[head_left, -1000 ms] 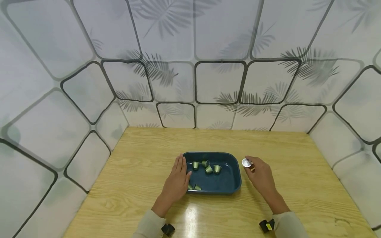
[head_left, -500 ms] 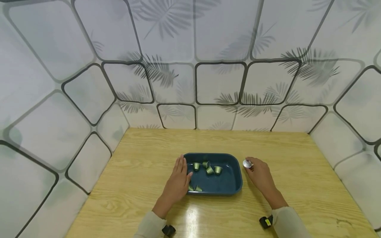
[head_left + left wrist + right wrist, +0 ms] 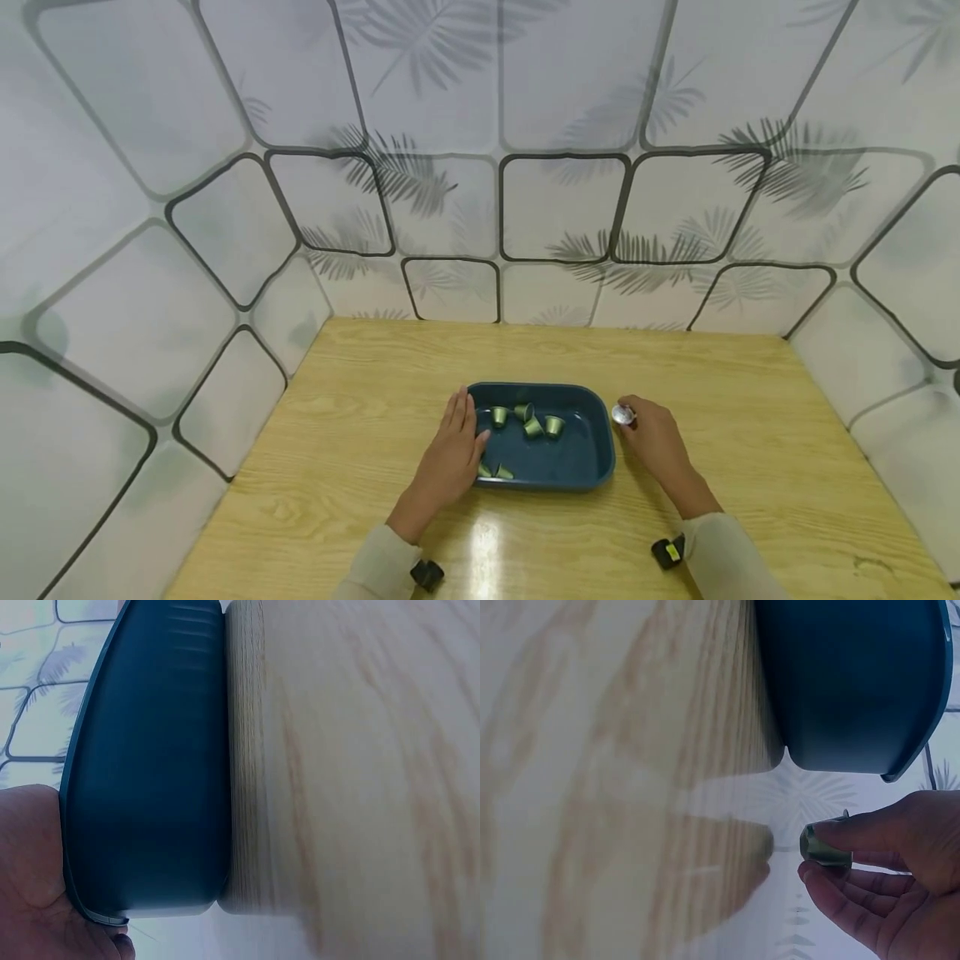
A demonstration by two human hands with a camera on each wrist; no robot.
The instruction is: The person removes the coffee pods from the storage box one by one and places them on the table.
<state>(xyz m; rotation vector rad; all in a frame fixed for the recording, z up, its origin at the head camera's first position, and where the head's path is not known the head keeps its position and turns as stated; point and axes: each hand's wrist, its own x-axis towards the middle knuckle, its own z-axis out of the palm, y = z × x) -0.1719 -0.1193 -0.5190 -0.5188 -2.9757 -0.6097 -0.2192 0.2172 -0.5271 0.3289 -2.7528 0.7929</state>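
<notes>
My right hand (image 3: 660, 437) pinches a green coffee capsule (image 3: 832, 853) between thumb and fingers, just past the right end of a dark blue tray (image 3: 570, 468). In the head view the silver lid of that capsule faces up toward the camera. At the tray's left end lies my left hand (image 3: 444, 462), fingers straight along the rim and thumb over the inside. The left wrist view has the palm (image 3: 30, 862) against the tray's rim. Several more green capsules (image 3: 554, 426) lie in the tray, mostly toward its back, with others at the front left partly behind the thumb.
The tray stands on a wood-grain table (image 3: 360, 375). Patterned wall covering (image 3: 562, 208) rises behind the table and at both sides. Each wrist wears a small black device (image 3: 427, 575). A bright reflection shines on the tabletop in front of the tray.
The right hand has come slightly closer to the tray's right end, still pinching the capsule. My left hand stays at the rim, and the head view has shifted a little.
</notes>
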